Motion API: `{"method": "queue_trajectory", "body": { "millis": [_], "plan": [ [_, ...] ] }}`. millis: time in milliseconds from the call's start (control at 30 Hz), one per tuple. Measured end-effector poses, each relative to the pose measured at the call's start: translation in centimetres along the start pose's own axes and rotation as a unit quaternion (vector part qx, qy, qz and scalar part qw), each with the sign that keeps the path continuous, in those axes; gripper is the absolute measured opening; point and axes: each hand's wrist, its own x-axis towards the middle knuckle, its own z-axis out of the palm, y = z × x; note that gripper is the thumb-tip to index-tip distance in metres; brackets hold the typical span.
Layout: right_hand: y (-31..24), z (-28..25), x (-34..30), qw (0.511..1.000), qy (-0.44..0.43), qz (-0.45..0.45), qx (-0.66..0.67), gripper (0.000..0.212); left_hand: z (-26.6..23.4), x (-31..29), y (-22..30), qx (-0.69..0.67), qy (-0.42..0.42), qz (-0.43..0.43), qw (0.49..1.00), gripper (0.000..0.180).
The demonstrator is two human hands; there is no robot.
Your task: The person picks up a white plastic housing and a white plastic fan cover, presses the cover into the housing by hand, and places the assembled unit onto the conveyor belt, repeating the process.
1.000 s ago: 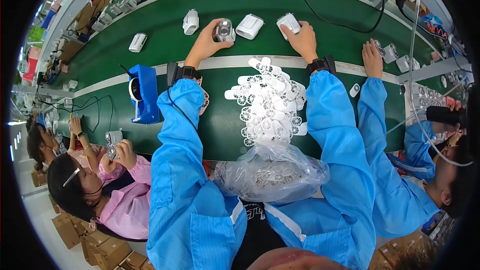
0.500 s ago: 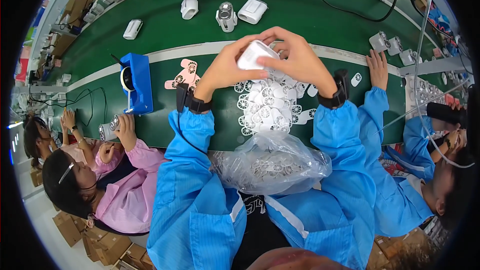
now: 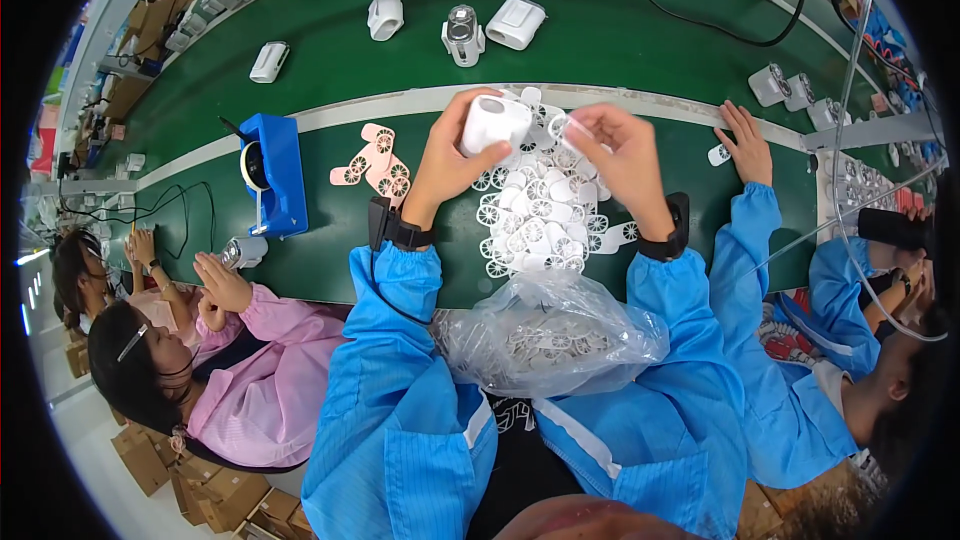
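Note:
My left hand grips a white rounded plastic housing, its open end turned toward me. Beside it, my right hand is slightly blurred and pinches a small white flat piece with a spoked round end between thumb and fingers. Below both hands lies a heap of similar white flat pieces on the green table. A clear plastic bag with many more of them rests between my forearms, against the table edge.
Pink flat pieces and a blue tape dispenser are at the left. On the far belt stand several white housings. A co-worker's hand on the right touches a loose white piece; another co-worker in pink sits at left.
My hands have come apart: the left keeps the housing and has tilted it, while the right has moved off rightward with a flat piece. The right co-worker's hand has shifted onto the loose piece.

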Motion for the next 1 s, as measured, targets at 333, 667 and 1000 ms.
{"method": "queue_trajectory", "body": {
  "millis": [333, 667, 1000],
  "plan": [
    [-0.6, 1.5, 1.0, 0.991, 0.033, -0.116, 0.058, 0.02, 3.2, -0.9, 1.2, 0.022, -0.031, 0.033, 0.999, 0.071],
    [-1.5, 1.0, 0.5, 0.986, 0.025, -0.162, 0.033, 0.03, 2.5, -0.7, 0.8, 0.073, -0.009, 0.035, 0.997, 0.077],
    [-1.4, 1.6, 0.2, 0.984, 0.04, -0.155, 0.075, 0.027, 2.5, -0.5, 1.3, 0.1, -0.027, 0.054, 0.993, 0.075]
  ]
}}
